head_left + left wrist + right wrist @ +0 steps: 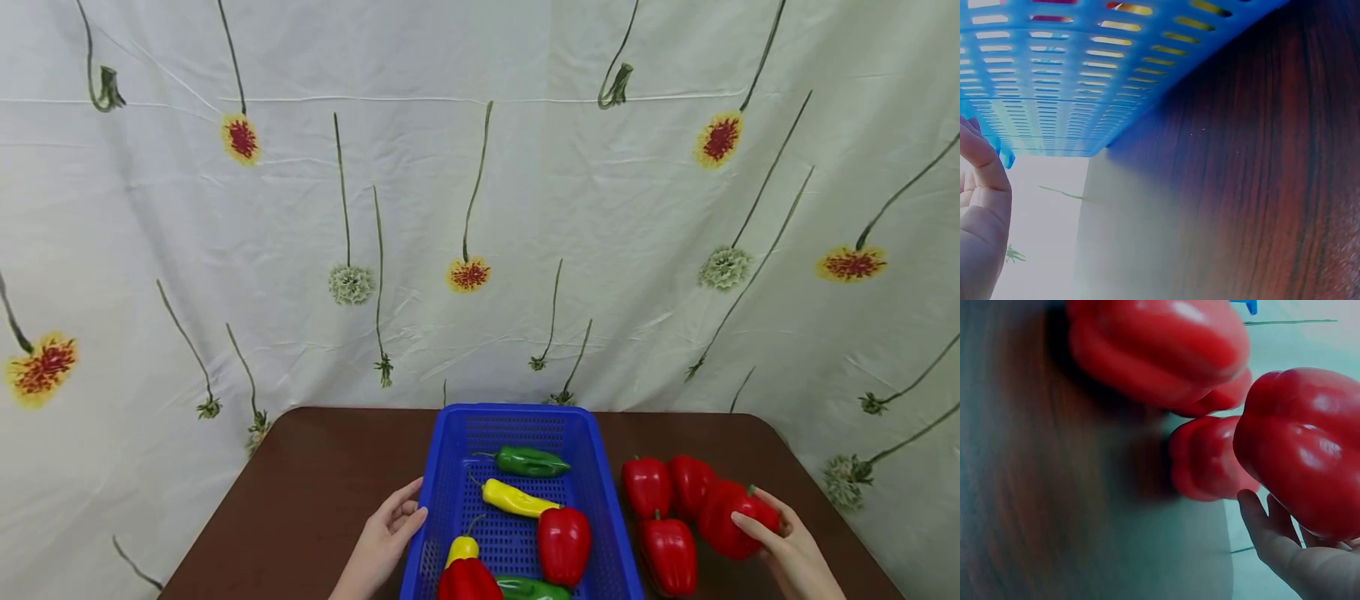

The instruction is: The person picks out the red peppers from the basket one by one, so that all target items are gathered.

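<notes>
My right hand (793,546) holds a red bell pepper (733,521) between thumb and fingers. In the right wrist view, this held bell pepper (1307,450) is raised off the brown table, fingers curled under it. Three more red bell peppers (669,554) lie between it and the blue basket (609,500). My left hand (386,533) grips the basket's left rim, thumb and fingertips at the edge. Inside the basket are a green pepper (531,462), a yellow pepper (517,500), a red bell pepper (564,546) and several others near the front, partly cut off.
The brown table (315,492) has dark wood grain and rounded far corners. Behind it hangs a pale curtain (420,208) printed with flowers. The basket's perforated side wall (1072,81) rises beside the left hand.
</notes>
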Demonstrator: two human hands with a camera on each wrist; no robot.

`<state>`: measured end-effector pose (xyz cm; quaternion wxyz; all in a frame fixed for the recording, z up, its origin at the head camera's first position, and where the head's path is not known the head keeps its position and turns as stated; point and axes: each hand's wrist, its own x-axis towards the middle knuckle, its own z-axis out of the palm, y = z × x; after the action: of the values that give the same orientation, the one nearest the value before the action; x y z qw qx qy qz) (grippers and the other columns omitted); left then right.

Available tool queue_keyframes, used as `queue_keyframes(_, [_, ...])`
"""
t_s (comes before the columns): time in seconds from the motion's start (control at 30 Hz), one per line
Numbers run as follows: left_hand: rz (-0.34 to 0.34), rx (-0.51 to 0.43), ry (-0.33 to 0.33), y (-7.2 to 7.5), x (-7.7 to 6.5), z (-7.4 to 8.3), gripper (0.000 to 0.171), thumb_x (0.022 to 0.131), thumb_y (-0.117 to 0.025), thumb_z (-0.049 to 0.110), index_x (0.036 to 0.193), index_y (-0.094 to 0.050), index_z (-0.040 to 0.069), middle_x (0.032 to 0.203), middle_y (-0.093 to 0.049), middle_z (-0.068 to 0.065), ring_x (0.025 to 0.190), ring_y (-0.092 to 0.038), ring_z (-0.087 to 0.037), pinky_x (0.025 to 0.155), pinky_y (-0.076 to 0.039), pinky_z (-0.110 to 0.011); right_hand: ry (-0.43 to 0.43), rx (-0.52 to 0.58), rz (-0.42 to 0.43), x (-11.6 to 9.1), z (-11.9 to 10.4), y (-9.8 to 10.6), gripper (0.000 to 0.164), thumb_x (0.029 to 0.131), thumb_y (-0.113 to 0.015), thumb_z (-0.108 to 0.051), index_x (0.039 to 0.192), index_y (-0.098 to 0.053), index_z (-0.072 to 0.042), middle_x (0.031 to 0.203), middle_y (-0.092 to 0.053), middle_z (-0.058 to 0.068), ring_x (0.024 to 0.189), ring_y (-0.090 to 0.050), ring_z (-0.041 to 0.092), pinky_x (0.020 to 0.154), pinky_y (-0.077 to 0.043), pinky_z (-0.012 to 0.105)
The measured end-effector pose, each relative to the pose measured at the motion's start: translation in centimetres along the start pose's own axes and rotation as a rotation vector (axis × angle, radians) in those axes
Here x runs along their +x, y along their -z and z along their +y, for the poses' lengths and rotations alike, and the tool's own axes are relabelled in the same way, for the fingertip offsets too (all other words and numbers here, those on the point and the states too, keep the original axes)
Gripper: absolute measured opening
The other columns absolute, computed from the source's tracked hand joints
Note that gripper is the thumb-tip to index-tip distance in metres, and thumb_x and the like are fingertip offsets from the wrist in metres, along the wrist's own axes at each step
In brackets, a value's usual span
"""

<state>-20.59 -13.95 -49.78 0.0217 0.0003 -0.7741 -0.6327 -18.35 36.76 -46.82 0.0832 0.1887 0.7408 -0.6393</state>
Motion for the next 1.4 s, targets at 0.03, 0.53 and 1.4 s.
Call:
queue_keyframes(0.03, [0.001,0.006,-0.001,0.0,0.0,0.0,0.048,0.093,-0.066,0.01,0.138,-0.053,-0.001,0.093,-0.061,-0.007,0.075,-0.06,-0.005,0.07,-0.048,-0.02,-0.002,-0.013,-0.007,0.0,0.1,0.0,0.095,0.098,-0.059,-0.035,0.155,0.006,0.003,0.154,-0.008,0.032,0.105,-0.053,0.017,0.082,-0.054,0.031])
queue_keyframes(0.53, [-0.009,-0.003,0.004,0.2,0.0,0.3,0.049,0.092,-0.067,0.007,0.138,-0.052,-0.002,0.093,-0.061,-0.007,0.074,-0.059,-0.005,0.069,-0.049,-0.02,-0.03,-0.14,-0.135,0.5,1.9,0.2,0.084,0.099,-0.057,-0.029,0.146,-0.006,0.018,0.128,-0.048,0.035,0.097,-0.062,0.018,0.086,-0.055,0.042])
queue_keyframes(1.4, [0.014,0.002,0.012,-0.1,-0.2,0.0,0.05,0.094,-0.065,0.012,0.14,-0.051,-0.001,0.096,-0.059,-0.006,0.083,-0.06,-0.006,0.076,-0.049,-0.018,-0.101,-0.113,-0.129,2.1,3.3,-0.1,0.098,0.099,-0.049,-0.052,0.15,0.0,0.016,0.152,-0.009,0.04,0.136,-0.027,0.054,0.1,-0.046,0.051])
